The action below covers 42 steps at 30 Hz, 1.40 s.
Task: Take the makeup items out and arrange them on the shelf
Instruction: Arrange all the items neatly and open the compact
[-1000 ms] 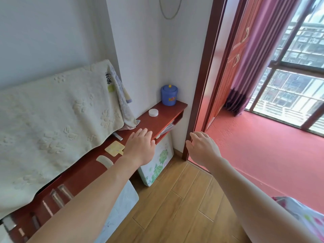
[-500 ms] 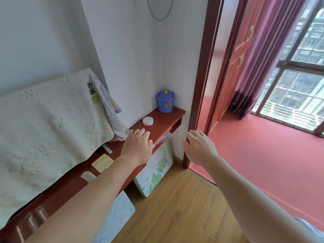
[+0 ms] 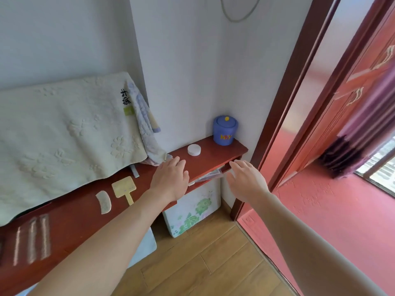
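Both hands empty, fingers straight and spread, well apart from each other. Left hand (image 3: 170, 180) hovers palm-down over the top of the red shelf (image 3: 215, 158), just beside the hanging towel (image 3: 64, 129); can't tell if it touches the wood. Right hand (image 3: 245, 181) is at the shelf's front edge, near the open slot (image 3: 210, 175) under the top board, where some flat papers or packets stick out.

Candidate makeup items: small white round pot (image 3: 194, 149) and blue lidded jar (image 3: 225, 130), both upright at the far end of the shelf, the jar in the corner. A paddle comb (image 3: 124, 188) and a curved comb (image 3: 104, 202) lie flat nearer the camera. A floral panel (image 3: 192, 208) leans below.

Step, as I judge it: reach phase, nothing taken out yet, task near its start. Next move likely needs one hand to close on the jar or go into the slot; which one holds the makeup isn't clear. Pulling from the slot needs care, since its contents look loose.
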Motion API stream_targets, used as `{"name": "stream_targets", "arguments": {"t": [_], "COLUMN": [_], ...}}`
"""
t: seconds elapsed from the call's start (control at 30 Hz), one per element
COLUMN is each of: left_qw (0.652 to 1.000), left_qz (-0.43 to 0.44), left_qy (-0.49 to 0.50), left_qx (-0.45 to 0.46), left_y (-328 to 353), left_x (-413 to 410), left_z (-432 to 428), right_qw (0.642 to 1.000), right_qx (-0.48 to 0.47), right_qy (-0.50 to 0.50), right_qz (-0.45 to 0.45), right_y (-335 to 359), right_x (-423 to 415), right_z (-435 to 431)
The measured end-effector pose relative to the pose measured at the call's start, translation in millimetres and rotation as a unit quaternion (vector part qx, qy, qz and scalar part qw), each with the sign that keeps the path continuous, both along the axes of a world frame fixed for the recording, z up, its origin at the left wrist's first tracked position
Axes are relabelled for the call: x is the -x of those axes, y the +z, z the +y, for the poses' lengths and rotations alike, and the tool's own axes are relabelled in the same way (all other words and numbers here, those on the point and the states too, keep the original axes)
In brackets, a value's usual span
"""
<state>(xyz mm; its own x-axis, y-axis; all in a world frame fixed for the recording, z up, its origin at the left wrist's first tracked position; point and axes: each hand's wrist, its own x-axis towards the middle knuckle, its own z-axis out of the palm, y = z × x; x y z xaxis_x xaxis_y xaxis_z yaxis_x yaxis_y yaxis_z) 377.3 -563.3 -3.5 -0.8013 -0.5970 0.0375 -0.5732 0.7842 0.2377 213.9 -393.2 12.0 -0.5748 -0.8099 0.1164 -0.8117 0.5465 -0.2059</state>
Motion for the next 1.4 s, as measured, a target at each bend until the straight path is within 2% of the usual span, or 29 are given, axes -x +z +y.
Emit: {"name": "stream_targets", "arguments": {"t": [0.43, 0.67, 1.13, 1.4], "left_qw": [1.000, 0.999, 0.984, 0.972], "left_qz": [-0.018, -0.024, -0.025, -0.018], "left_qy": [0.003, 0.032, 0.175, 0.234], "left_qx": [0.024, 0.029, 0.008, 0.008], "left_y": [-7, -11, -27, -30], "left_x": [65, 96, 200, 209], "left_z": [-83, -116, -117, -128], "right_qw": [0.999, 0.999, 0.982, 0.967], "right_qx": [-0.002, -0.007, -0.065, -0.078], "right_qy": [-0.010, 0.020, 0.168, 0.238], "right_qz": [-0.033, -0.037, -0.050, -0.039], "right_y": [-12, -18, -28, -30], "right_x": [70, 111, 251, 272], "right_z": [-90, -127, -190, -233]}}
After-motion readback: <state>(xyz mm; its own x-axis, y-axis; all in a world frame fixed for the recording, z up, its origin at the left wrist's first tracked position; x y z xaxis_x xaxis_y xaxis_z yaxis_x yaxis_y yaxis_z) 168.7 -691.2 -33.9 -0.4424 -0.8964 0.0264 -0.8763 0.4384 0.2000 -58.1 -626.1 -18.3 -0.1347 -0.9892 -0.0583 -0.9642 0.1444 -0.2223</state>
